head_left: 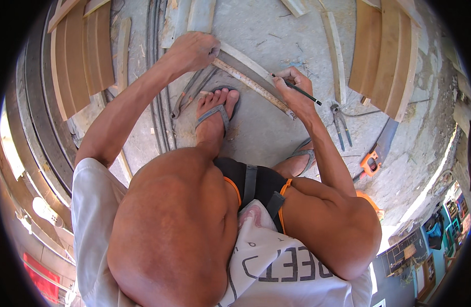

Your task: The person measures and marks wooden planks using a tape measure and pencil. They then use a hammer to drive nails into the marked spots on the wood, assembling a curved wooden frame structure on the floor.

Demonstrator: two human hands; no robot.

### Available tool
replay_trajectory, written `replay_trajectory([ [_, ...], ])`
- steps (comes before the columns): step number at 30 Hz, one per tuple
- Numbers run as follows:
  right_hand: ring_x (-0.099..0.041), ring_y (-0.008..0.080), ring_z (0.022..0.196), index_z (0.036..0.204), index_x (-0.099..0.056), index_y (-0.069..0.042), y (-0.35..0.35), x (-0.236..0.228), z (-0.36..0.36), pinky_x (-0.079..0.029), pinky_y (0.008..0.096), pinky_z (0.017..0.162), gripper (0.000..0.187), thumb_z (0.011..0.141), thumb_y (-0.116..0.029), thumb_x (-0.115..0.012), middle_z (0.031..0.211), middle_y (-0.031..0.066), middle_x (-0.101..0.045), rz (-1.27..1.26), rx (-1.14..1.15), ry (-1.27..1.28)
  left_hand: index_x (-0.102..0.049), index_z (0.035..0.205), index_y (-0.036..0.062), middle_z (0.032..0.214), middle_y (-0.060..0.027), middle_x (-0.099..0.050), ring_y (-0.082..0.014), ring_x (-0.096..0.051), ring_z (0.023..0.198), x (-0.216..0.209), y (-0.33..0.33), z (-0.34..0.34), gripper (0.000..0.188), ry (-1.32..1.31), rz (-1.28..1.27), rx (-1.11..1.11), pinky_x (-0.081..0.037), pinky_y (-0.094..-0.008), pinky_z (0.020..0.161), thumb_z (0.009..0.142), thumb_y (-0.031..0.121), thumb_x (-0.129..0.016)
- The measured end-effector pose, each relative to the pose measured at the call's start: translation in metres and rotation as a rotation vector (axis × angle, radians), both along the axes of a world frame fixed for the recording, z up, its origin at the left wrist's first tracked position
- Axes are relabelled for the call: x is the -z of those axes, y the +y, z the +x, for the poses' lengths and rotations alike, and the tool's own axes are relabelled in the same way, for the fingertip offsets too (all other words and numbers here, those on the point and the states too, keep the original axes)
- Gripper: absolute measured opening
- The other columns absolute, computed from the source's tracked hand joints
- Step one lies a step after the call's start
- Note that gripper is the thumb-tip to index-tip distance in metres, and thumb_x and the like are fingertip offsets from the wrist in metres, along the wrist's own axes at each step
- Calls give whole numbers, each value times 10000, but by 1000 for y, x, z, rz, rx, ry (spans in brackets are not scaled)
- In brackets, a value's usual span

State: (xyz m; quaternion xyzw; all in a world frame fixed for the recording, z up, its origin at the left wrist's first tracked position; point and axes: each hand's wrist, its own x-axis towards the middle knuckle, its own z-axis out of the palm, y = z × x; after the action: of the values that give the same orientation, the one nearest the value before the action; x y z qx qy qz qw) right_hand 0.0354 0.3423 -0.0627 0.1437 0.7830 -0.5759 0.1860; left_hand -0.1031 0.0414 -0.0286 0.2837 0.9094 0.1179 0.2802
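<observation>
A pale wooden strip (252,62) runs slantwise over the concrete floor in front of my feet. My left hand (197,50) is closed at the upper left end of this strip, its fingertips mostly hidden. Alongside the near edge lies a narrow, rust-spotted straight strip (253,87), which reaches from under my left hand to beside my right wrist. Between the fingers of my right hand (297,88) is a dark pencil (303,92), its point at the wooden strip's right part. My sandalled left foot (215,115) is just below the strips.
Pincers (342,127) and an orange-handled handsaw (379,148) lie to the right. A dark metal tool (180,102) rests left of my foot, near long metal bars (156,77). Slatted wooden panels (71,61) stand at far left, others (386,56) at far right.
</observation>
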Motion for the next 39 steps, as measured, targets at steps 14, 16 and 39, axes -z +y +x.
replay_trajectory([
  [14,-682,365,917,1115,-733,-35,23,3,18,-557,458,831,273,862,-100,-811,1027,155,-741,385,-192,510,-730,1029,24,968,-242,-745,-468,-707,961,-12,10,7,180,-139,-3,-105,-536,-522,837,895,143,-742],
  [16,-682,362,906,1121,-726,-39,43,-3,15,-556,462,818,277,860,-86,-806,1019,148,-741,477,-88,562,-732,1064,34,997,-254,-746,-471,-705,1000,-20,7,8,204,-132,25,-129,-544,-540,871,921,179,-713],
  [39,-732,481,985,1106,-713,-63,135,-21,-55,-546,589,849,161,971,-140,-673,1072,239,-759,864,128,205,-756,1061,-1,1274,-222,-758,-424,-731,1123,-25,-19,50,216,-296,31,-264,-559,-455,978,915,156,-730],
])
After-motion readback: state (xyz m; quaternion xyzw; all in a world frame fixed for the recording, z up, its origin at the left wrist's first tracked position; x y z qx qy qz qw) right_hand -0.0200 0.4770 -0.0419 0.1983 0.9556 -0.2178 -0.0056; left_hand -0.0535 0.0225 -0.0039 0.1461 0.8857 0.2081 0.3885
